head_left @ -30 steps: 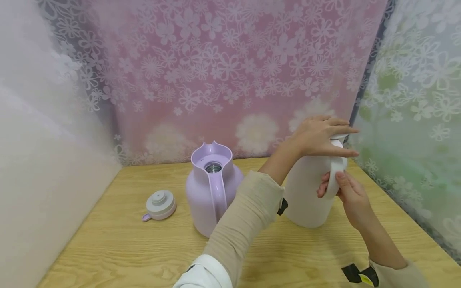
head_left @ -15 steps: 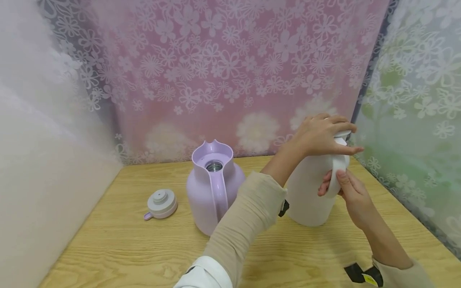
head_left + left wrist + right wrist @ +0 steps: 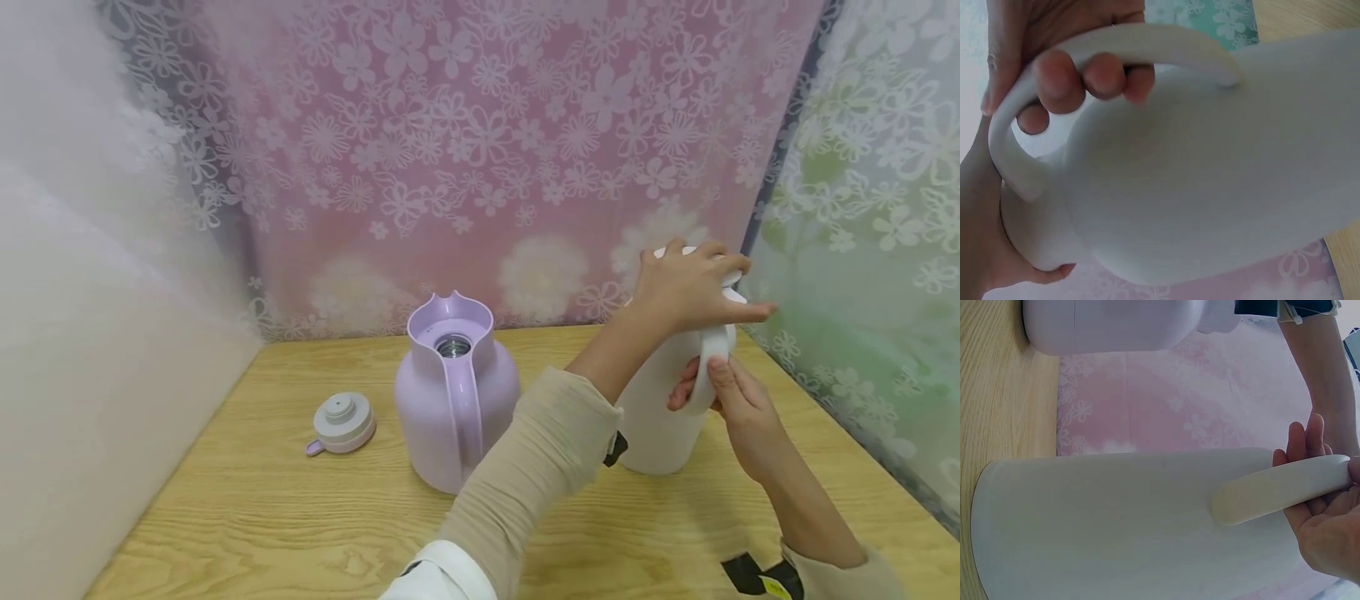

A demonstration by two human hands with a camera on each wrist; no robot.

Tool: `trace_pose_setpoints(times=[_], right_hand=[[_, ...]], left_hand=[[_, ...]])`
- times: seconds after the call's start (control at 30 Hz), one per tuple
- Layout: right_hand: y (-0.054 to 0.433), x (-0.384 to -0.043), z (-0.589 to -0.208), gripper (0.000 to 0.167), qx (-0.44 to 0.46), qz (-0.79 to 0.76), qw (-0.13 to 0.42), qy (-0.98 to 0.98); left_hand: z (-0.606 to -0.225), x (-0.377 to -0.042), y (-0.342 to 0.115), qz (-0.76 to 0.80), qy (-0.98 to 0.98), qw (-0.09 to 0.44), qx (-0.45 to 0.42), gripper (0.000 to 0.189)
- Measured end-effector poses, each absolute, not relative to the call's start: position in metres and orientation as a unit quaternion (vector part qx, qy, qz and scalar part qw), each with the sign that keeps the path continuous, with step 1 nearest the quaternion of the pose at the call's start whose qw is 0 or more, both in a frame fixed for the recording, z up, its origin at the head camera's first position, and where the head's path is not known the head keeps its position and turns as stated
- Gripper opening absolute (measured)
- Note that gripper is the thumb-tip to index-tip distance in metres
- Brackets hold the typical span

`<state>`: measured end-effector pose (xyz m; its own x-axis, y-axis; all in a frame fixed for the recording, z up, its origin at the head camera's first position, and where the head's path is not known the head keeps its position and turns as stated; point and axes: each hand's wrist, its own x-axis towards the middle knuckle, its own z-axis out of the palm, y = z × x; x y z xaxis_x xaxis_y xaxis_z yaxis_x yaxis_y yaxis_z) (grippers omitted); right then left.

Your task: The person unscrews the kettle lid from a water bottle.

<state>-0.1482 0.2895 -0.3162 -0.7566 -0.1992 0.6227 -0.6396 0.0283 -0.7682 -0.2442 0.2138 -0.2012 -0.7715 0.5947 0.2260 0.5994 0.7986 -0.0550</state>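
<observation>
- The white jug (image 3: 660, 417) stands near the right edge of the worktop (image 3: 300, 533), towards its far right corner.
- It looks stiff and smooth-walled, so the bare body may slip; its weight, full or not, cannot be told.
- The handle (image 3: 703, 383) seems the surest hold; a second hand at the top should steady it.
- The right hand (image 3: 742, 408) is closed round that handle, fingers through the loop and thumb outside.
- The left hand (image 3: 686, 287) is partly spread over the white lid (image 3: 732, 294), fingers bent round it, thumb jutting towards the right edge.
- The long axis runs about upright, base down; the handle faces the near right corner. The spout is hidden.
- The lilac jug (image 3: 427, 408) stands well left, its handle towards the near edge.
</observation>
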Motion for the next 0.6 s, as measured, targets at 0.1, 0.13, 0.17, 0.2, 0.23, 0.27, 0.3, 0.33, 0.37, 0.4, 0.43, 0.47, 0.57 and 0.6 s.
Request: trace_pose_setpoints(times=[0.1, 0.13, 0.17, 0.2, 0.23, 0.27, 0.3, 0.33, 0.37, 0.4, 0.43, 0.47, 0.57, 0.6], right_hand=[[0.291, -0.148, -0.317, 0.032, 0.301, 0.628, 0.175, -0.696], [0.291, -0.148, -0.317, 0.032, 0.301, 0.628, 0.175, -0.696], [0.291, -0.148, -0.317, 0.032, 0.302, 0.627, 0.175, -0.697], [0.292, -0.148, -0.317, 0.032, 0.302, 0.625, 0.175, -0.698], [0.292, -0.148, -0.318, 0.032, 0.301, 0.623, 0.176, -0.7], [0.292, -0.148, -0.318, 0.031, 0.301, 0.623, 0.177, -0.7], [0.292, -0.148, -0.319, 0.031, 0.3, 0.62, 0.179, -0.702], [0.292, -0.148, -0.32, 0.031, 0.294, 0.621, 0.186, -0.703], [0.291, -0.147, -0.321, 0.031, 0.288, 0.624, 0.191, -0.701], [0.29, -0.147, -0.322, 0.032, 0.282, 0.627, 0.198, -0.698], [0.289, -0.146, -0.323, 0.033, 0.273, 0.632, 0.205, -0.695], [0.288, -0.145, -0.324, 0.034, 0.265, 0.638, 0.211, -0.691], [0.286, -0.144, -0.325, 0.035, 0.245, 0.656, 0.221, -0.679], [0.285, -0.143, -0.325, 0.034, 0.24, 0.657, 0.221, -0.679]], left_hand=[[-0.203, -0.24, 0.221, -0.013, -0.952, 0.115, -0.285, 0.063], [-0.203, -0.239, 0.224, -0.013, -0.954, 0.116, -0.275, 0.065], [-0.204, -0.237, 0.226, -0.016, -0.957, 0.118, -0.265, 0.066], [-0.205, -0.236, 0.229, -0.018, -0.96, 0.12, -0.253, 0.067], [-0.205, -0.234, 0.231, -0.019, -0.962, 0.123, -0.242, 0.068], [-0.206, -0.233, 0.234, -0.019, -0.965, 0.126, -0.228, 0.069], [-0.206, -0.231, 0.237, -0.017, -0.968, 0.129, -0.214, 0.07], [-0.207, -0.23, 0.24, -0.015, -0.971, 0.133, -0.198, 0.07], [-0.207, -0.228, 0.243, -0.013, -0.973, 0.138, -0.182, 0.071], [-0.207, -0.226, 0.246, -0.008, -0.976, 0.143, -0.166, 0.071], [-0.208, -0.225, 0.248, -0.004, -0.977, 0.15, -0.151, 0.072], [-0.208, -0.223, 0.251, 0.001, -0.978, 0.157, -0.136, 0.072], [-0.209, -0.219, 0.256, 0.008, -0.978, 0.183, -0.105, 0.074], [-0.21, -0.218, 0.257, 0.01, -0.977, 0.189, -0.097, 0.074]])
